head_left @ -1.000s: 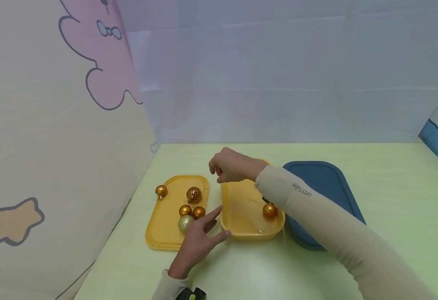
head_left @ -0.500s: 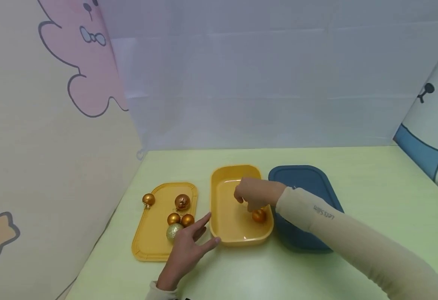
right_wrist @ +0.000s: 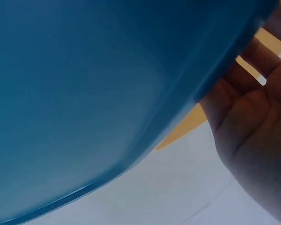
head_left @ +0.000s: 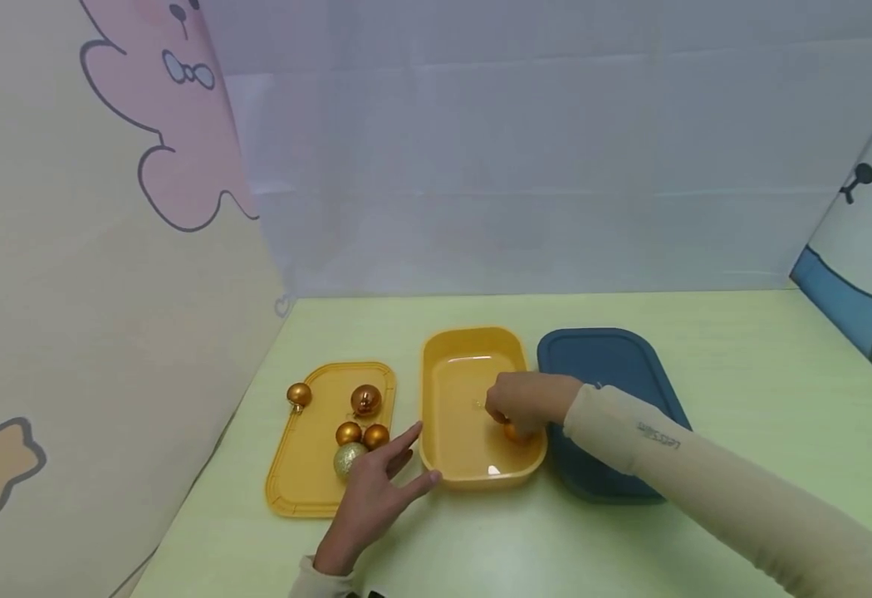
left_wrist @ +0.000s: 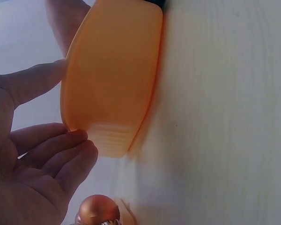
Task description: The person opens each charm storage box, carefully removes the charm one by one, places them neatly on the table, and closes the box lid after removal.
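Note:
My right hand (head_left: pixel 524 400) reaches down into a yellow plastic box (head_left: pixel 447 399), over an orange-gold Christmas bauble (head_left: pixel 514 433) at its near right corner. The hand covers much of that bauble, and I cannot tell if the fingers have closed round it. My left hand (head_left: pixel 372 490) stands by the box's near left corner, thumb and fingers spread. In the left wrist view, its thumb and fingertips (left_wrist: pixel 79 137) touch the rim of the box (left_wrist: pixel 114 70). The right wrist view has the right hand (right_wrist: pixel 253 122) partly hidden behind a blue container (right_wrist: pixel 75 93).
Left of the box lies a flat yellow tray (head_left: pixel 301 473) bearing several baubles, including a shiny copper one (head_left: pixel 365 400) and a glittery pale gold one (head_left: pixel 349 459). One gold bauble (head_left: pixel 299 394) sits on its left edge. The dark blue container (head_left: pixel 600 357) stands close at right, beneath the right forearm.
My right hand has moved from above the box's far left side, rightward and down to the bauble inside. The left hand has stayed at the corner. The head view has shifted slightly.

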`<act>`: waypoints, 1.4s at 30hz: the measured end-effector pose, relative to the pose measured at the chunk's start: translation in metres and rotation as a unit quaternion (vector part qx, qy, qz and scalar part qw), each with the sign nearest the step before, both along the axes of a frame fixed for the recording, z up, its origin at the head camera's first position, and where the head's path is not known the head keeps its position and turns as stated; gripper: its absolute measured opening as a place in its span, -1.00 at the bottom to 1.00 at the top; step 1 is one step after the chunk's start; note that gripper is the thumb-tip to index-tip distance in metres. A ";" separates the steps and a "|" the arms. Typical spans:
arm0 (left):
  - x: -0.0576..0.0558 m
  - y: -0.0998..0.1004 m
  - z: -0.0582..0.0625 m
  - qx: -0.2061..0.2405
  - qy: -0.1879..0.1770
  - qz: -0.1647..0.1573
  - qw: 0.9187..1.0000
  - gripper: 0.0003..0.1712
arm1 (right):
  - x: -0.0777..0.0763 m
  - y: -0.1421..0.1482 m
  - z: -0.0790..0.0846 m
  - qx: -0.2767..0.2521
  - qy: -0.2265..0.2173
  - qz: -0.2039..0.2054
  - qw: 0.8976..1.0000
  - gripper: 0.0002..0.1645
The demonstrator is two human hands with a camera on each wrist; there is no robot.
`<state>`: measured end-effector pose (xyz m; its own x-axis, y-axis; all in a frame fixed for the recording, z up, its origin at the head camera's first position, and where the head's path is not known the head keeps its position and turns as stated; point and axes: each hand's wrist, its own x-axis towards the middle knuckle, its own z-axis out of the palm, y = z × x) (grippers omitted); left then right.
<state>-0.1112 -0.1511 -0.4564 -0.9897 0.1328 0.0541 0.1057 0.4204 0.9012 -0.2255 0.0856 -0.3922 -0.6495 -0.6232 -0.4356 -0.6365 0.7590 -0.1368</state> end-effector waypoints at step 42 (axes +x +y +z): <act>-0.002 0.010 -0.004 0.014 -0.001 -0.012 1.000 -0.22 | -0.008 0.004 0.020 -0.163 -0.003 0.054 0.985 -0.75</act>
<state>-0.1132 -0.1414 -0.4601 -0.9862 0.1559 0.0559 0.1139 0.3930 0.9125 -0.2339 0.0900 -0.3719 -0.5704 -0.7957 -0.2039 -0.7090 0.6023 -0.3668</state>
